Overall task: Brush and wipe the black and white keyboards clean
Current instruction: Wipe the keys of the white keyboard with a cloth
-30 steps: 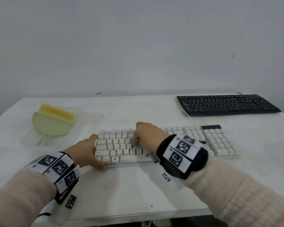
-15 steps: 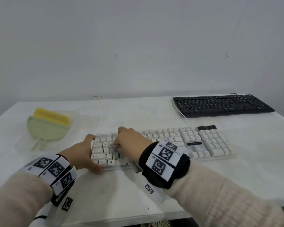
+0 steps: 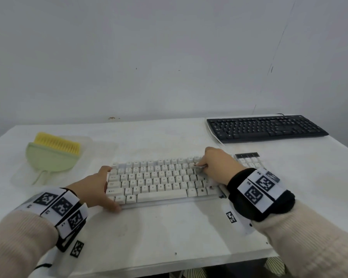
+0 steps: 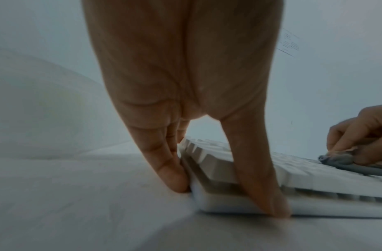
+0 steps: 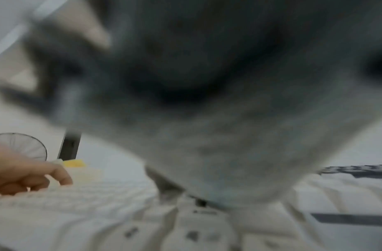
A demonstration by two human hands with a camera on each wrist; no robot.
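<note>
The white keyboard (image 3: 159, 181) lies across the middle of the table (image 3: 169, 233). My left hand (image 3: 103, 187) braces its left end: straight fingers (image 4: 164, 161) press the side and the thumb (image 4: 260, 186) presses the front edge. My right hand (image 3: 213, 165) grips a grey cloth (image 4: 335, 159) and holds it on the keys at the right of the main block. The cloth (image 5: 207, 101) fills the right wrist view as a blur. The black keyboard (image 3: 265, 127) lies untouched at the back right.
A yellow-bristled brush (image 3: 56, 144) rests on a pale green dustpan (image 3: 50, 159) at the back left, on a clear plastic sheet. The white keyboard's number pad (image 3: 249, 161) is partly hidden behind my right wrist. The table's front edge is just below my forearms.
My right hand with the cloth swept left along the keys, then back to the right side of the main block. The left hand stayed at the keyboard's left end.
</note>
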